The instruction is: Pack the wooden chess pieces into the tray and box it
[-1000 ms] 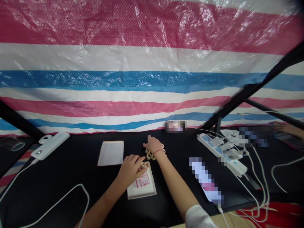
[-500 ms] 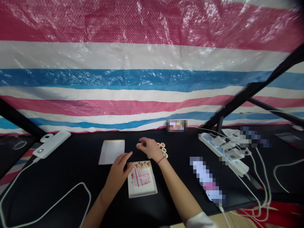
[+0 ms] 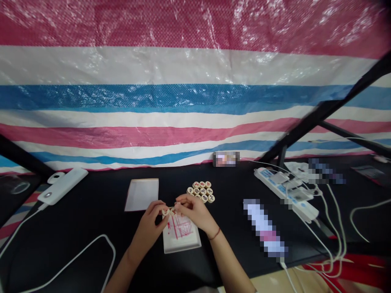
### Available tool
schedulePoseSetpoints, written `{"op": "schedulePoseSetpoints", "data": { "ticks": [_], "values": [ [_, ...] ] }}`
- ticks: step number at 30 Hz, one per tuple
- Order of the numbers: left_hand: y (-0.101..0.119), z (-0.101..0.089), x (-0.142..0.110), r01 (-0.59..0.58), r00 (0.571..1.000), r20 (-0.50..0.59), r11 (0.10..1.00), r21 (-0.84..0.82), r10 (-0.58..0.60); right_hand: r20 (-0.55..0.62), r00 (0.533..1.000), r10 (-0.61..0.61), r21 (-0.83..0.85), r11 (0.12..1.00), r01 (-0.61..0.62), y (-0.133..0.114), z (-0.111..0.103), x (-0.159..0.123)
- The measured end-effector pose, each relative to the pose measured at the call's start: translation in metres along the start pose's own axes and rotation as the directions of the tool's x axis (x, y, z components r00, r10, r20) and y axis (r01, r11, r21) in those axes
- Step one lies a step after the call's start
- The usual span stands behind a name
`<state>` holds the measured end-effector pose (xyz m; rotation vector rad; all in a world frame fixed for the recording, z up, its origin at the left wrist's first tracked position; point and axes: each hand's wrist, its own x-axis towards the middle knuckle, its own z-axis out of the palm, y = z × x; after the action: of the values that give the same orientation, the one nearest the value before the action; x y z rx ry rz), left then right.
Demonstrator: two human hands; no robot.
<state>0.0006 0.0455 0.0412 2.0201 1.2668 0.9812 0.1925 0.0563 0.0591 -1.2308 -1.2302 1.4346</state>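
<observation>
A shallow white box holds a sheet with a red-printed pattern, and Chinese chess pieces lie along its far edge. My left hand is at the box's far left corner, thumb and fingers closed around a round chess piece with a red character. My right hand reaches over the far edge in a pinch, its fingertips next to another red-marked piece; what it pinches is mostly covered, apparently a chess piece. Behind it, several pieces with red or black characters sit grouped on the black table.
A white box lid lies to the left. A white power bank with a cable is at the far left. On the right are a phone and a power strip with tangled cables. A striped tarp hangs behind.
My right hand has come down and left from beside the grouped pieces to the box's far edge, uncovering the group. My left fingers have closed on a piece at the corner.
</observation>
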Motion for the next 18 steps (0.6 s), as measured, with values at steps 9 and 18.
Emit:
{"op": "schedulePoseSetpoints", "data": {
  "ticks": [9, 18],
  "values": [
    [-0.009, -0.001, -0.011, 0.046, 0.998, -0.043, 0.999, 0.029, -0.044, -0.098, 0.992, 0.084, 0.145, 0.987, -0.069, 0.014, -0.014, -0.009],
    [-0.003, 0.011, -0.017, -0.063, 0.994, 0.092, 0.995, 0.080, 0.055, -0.159, 0.982, 0.107, 0.172, 0.982, -0.079, 0.025, -0.019, -0.012]
  ]
}}
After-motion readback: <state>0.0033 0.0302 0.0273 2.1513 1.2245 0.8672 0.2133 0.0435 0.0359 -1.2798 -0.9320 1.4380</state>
